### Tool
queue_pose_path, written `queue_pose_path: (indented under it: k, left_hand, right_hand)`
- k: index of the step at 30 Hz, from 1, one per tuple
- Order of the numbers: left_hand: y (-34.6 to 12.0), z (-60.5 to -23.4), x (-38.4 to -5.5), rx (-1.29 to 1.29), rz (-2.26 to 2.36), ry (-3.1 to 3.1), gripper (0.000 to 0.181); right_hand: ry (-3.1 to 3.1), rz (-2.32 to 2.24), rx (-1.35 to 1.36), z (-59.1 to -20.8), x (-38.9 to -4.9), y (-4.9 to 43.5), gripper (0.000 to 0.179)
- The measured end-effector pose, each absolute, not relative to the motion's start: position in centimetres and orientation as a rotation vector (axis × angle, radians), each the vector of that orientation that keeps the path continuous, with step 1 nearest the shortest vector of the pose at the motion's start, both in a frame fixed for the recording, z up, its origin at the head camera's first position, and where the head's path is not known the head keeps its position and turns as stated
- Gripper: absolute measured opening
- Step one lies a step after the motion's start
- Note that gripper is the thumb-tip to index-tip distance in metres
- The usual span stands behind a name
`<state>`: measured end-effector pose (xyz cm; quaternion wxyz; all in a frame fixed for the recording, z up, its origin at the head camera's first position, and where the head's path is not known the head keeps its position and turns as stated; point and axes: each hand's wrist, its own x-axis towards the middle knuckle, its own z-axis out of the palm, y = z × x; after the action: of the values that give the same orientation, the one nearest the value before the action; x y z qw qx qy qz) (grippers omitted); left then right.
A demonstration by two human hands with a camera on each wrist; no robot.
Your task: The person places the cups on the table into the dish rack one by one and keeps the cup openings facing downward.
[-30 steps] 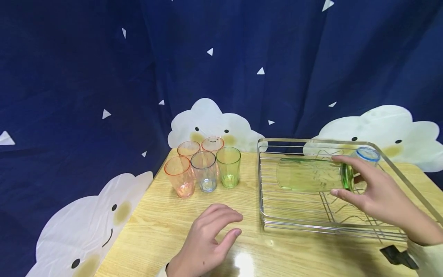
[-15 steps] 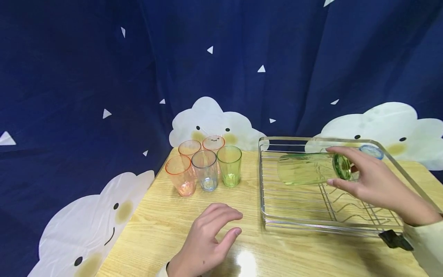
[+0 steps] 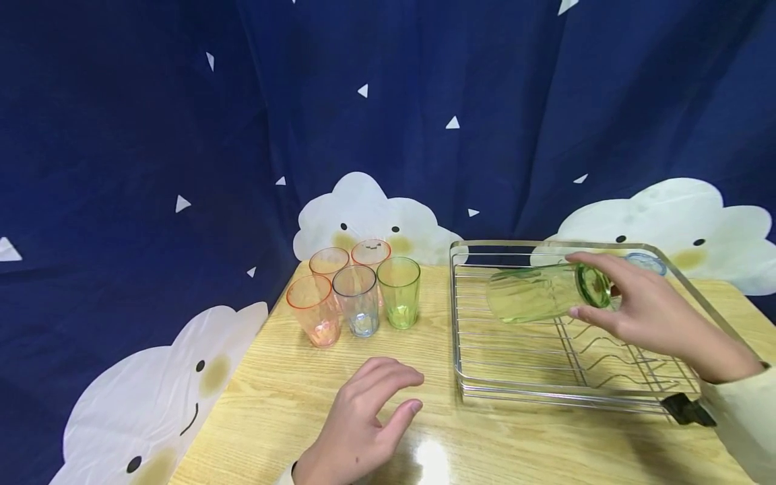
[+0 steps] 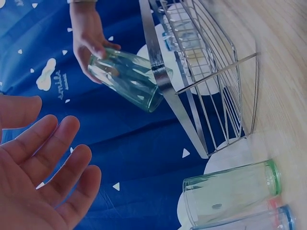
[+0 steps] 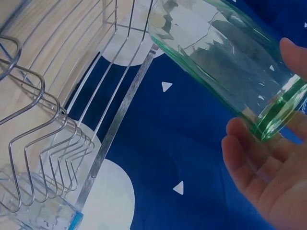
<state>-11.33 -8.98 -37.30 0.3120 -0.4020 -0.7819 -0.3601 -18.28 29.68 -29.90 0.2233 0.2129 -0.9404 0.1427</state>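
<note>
My right hand holds a clear green tumbler by its thick base, with thumb and fingers around that end. The tumbler lies sideways above the wire dish rack, its mouth pointing left and slightly down. In the right wrist view the fingertips press the base of the green tumbler. My left hand hovers in front of the rack's left side, fingers loosely bent, holding nothing. Behind it stand upright tumblers: a second green one, a blue one and three orange ones, the front orange one nearest me.
A pale blue tumbler is at the rack's back right, partly hidden by my right hand. Wavy wire dividers run along the rack's right part. A navy curtain with clouds hangs behind the wooden table.
My right hand has shifted slightly left and up with the green tumbler, whose base end has risen so its mouth dips lower. The left hand stays in place.
</note>
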Motion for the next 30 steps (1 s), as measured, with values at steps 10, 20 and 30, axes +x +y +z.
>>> queue_pose_path:
  k: [10, 20, 30]
  left_hand:
    - [-8.9, -37.4, -11.3, -1.069, -0.949, -2.044, 0.014]
    - [-8.7, -37.3, -11.3, -1.088, -0.954, -2.033, 0.014]
    - [-8.7, -37.4, -11.2, -1.098, -0.955, -2.037, 0.012]
  right_hand:
    - [-2.691, 0.424, 0.535, -29.5, -19.5, 29.9, 0.077]
    - [-2.678, 0.35, 0.567, -29.5, -20.8, 30.3, 0.076]
    - [-2.728, 0.435, 0.523, -29.3, -21.7, 30.1, 0.074]
